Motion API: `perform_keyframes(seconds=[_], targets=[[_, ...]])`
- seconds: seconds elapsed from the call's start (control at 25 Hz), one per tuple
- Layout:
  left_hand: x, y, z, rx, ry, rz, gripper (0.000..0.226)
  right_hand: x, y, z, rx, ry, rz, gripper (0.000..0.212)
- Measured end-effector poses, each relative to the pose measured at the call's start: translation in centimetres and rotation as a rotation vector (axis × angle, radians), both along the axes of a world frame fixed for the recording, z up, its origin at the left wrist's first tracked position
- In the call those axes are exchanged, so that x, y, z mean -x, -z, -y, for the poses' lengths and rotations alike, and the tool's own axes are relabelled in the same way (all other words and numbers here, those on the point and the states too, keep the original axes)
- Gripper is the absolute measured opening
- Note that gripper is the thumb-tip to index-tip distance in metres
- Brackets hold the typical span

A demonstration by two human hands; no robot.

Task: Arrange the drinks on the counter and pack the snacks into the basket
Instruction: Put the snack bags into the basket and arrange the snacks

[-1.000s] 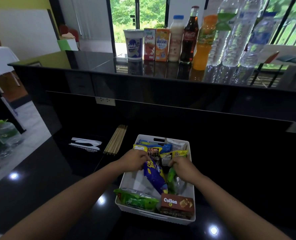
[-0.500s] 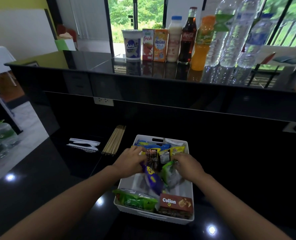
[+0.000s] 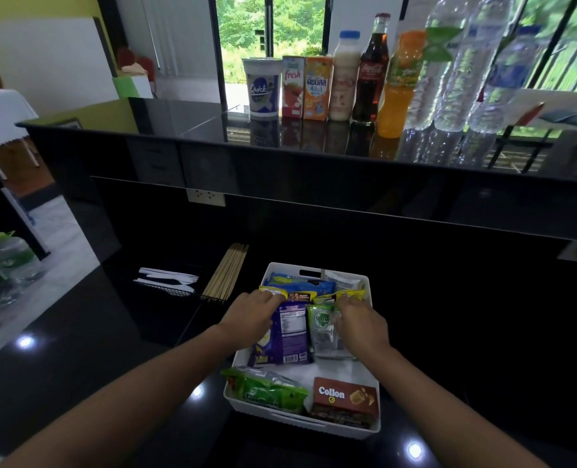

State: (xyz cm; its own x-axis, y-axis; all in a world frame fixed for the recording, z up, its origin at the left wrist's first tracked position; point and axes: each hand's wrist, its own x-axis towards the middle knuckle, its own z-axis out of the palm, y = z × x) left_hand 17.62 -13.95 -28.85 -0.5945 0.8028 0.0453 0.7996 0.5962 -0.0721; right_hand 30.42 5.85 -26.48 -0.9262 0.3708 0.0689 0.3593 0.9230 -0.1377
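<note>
**Head view: packets laid flat in the basket**

We see the purple packet (image 3: 288,334) and green packet (image 3: 324,332), upended a second ago, now flat mid-basket (image 3: 246,354); left hand (image 3: 251,315) presses the purple from nine o'clock, right hand (image 3: 361,327) grips the green's edge; drinks (image 3: 368,72) line the counter at twelve; we judge packing nearly done.

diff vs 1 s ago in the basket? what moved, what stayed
The purple snack bag, tilted on edge before, now lies flat with its back label up under the left hand. The green-and-clear packet, bunched beneath the right hand, now lies flat beside it. Unchanged: the white basket, Collon box, green bag and the drinks on the counter.
</note>
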Motion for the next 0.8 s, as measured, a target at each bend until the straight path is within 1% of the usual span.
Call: perform_keyframes(seconds=[0.04, 0.12, 0.2, 0.24, 0.32, 0.4, 0.52, 0.64, 0.8], targets=[[-0.2, 0.5, -0.1, 0.015, 0.032, -0.022, 0.061, -0.2, 0.2, 0.0, 0.008, -0.007, 0.014, 0.033], [-0.3, 0.9, 0.1, 0.044, 0.044, 0.052, 0.069, -0.5, 0.4, 0.0, 0.004, -0.024, 0.035, 0.037], [-0.2, 0.9, 0.3, 0.091, 0.039, 0.156, 0.090, -0.6, 0.6, 0.0, 0.005, -0.028, 0.066, 0.044], [-0.1, 0.8, 0.4, 0.123, 0.036, 0.169, 0.103, -0.6, 0.7, 0.0, 0.010, -0.032, 0.090, 0.049], [-0.3, 0.9, 0.5, 0.189, 0.033, 0.114, 0.118, -0.6, 0.8, 0.1, 0.011, -0.037, 0.122, 0.055], [-0.6, 1.4, 0.2, 0.218, 0.039, 0.002, 0.119, -0.5, 0.7, -0.2, 0.001, -0.024, 0.108, 0.055], [-0.5, 1.4, -0.4, 0.165, 0.029, -0.171, 0.110, -0.3, 0.3, -0.8, -0.034, 0.024, 0.064, 0.052], [0.0, 1.0, -0.9, 0.101, 0.020, -0.215, 0.105, -0.3, 0.3, -0.7, -0.034, 0.042, 0.065, 0.054], [0.0, 1.1, -2.0, 0.162, 0.052, -0.238, 0.107, -0.4, 0.6, -0.6, -0.038, 0.024, 0.088, 0.054]])
